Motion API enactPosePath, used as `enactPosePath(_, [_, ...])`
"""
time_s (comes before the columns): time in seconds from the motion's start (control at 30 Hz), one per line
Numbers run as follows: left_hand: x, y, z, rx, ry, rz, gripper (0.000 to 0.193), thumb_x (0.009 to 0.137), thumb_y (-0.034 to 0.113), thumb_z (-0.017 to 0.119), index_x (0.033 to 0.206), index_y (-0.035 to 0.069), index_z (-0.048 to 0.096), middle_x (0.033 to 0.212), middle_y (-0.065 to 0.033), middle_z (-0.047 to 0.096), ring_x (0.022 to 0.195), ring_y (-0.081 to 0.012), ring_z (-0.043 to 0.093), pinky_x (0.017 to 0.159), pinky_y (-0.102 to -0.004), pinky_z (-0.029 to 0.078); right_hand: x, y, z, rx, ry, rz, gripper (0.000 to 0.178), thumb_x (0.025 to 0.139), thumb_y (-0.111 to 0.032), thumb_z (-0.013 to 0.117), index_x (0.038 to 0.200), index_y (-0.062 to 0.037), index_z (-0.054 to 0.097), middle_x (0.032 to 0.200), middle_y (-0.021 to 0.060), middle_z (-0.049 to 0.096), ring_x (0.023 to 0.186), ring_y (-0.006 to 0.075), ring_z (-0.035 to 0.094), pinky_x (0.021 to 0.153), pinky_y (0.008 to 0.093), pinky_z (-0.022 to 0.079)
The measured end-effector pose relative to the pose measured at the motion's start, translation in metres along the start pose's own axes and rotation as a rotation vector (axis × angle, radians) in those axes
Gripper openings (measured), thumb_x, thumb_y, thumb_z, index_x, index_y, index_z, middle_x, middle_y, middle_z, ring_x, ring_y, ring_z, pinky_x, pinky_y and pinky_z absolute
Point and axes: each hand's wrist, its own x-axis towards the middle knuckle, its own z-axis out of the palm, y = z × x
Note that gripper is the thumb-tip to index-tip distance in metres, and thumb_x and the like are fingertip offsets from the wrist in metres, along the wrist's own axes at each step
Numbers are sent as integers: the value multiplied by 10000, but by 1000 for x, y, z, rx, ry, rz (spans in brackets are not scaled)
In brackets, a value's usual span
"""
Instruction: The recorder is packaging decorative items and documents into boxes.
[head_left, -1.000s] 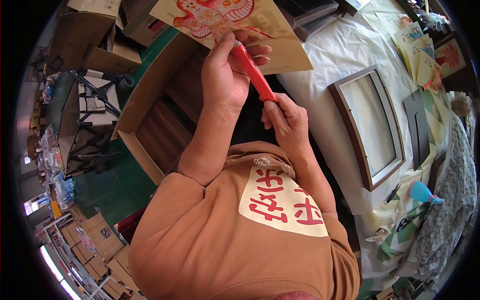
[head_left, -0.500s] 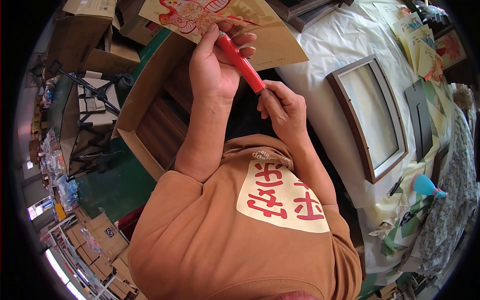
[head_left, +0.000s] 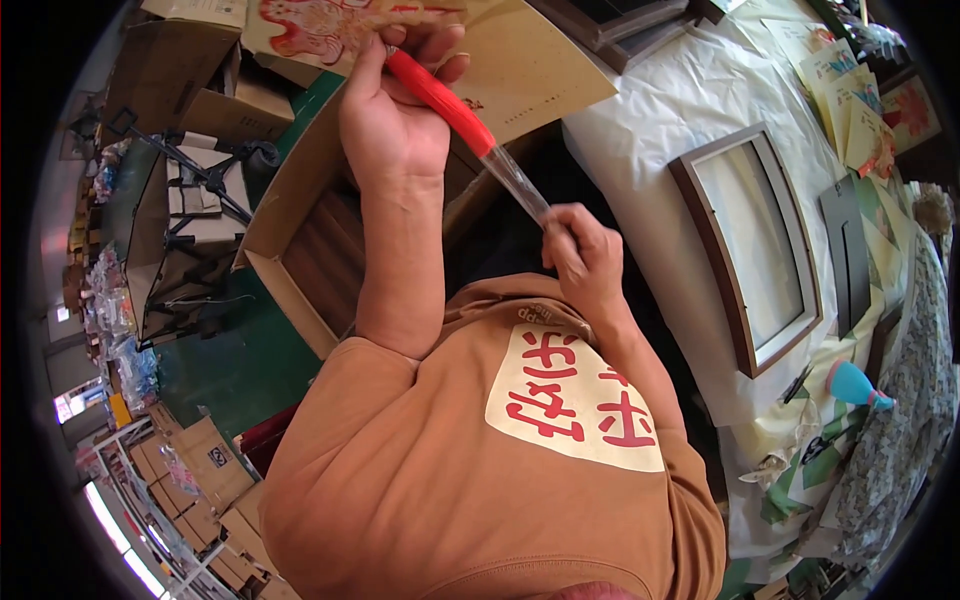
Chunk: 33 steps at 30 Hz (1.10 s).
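A slim red bundle (head_left: 445,104), possibly a tassel, slants between my two hands. My left hand (head_left: 400,125) pinches its upper end between thumb and fingers, palm turned up. Clear plastic sleeve (head_left: 515,182) stretches from the bundle's lower end down to my right hand (head_left: 583,255), whose fingers are closed on it. Behind my left hand lies a cream card (head_left: 540,70) with a red and gold printed figure, over the edge of an open cardboard box (head_left: 290,225). The box has dark brown boards inside.
On the white-covered table at right lie a brown curved frame (head_left: 730,280), a black panel (head_left: 845,255) and a light blue bulb (head_left: 850,383). Printed cards (head_left: 850,100) stand at the back right. Folded black stands (head_left: 195,180) and cartons (head_left: 195,455) are at left.
My left hand has moved left and up with the red bundle. My right hand has moved down and right, drawing out a length of clear sleeve that was not visible before.
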Motion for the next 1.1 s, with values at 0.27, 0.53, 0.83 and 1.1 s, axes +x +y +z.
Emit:
enactPosePath(0.27, [20,30,-20,23,-140,20,220,1106,224,488,1141,37,600,1167,-182,712,1001,-313,720,800,-419,536,-87,75,-46,-43,40,460,130,1015,-59,575,1048,-7,690,707,46,652,588,128,557,581,256,474])
enactPosePath(0.53, [17,10,-5,102,-97,33,273,1103,266,504,1153,25,621,1141,-177,730,858,-328,747,766,-411,562,-219,71,-150,-202,221,794,220,1047,-173,563,951,-15,681,708,57,656,599,157,583,602,295,485])
enactPosePath(0.83, [18,-19,39,99,-220,-38,297,1093,273,524,1168,5,627,1121,-167,733,887,-318,765,774,-377,595,-341,37,-195,-1252,-367,1233,293,912,-272,638,897,-8,765,880,229,751,777,457,704,678,514,556])
enactPosePath(1.1, [3,-12,76,-12,-358,-117,280,1102,232,512,1227,0,606,1178,-195,715,977,-306,754,773,-383,567,-36,-43,-86,-381,185,-78,278,953,-16,675,1231,-29,677,1145,83,722,847,202,651,774,302,520])
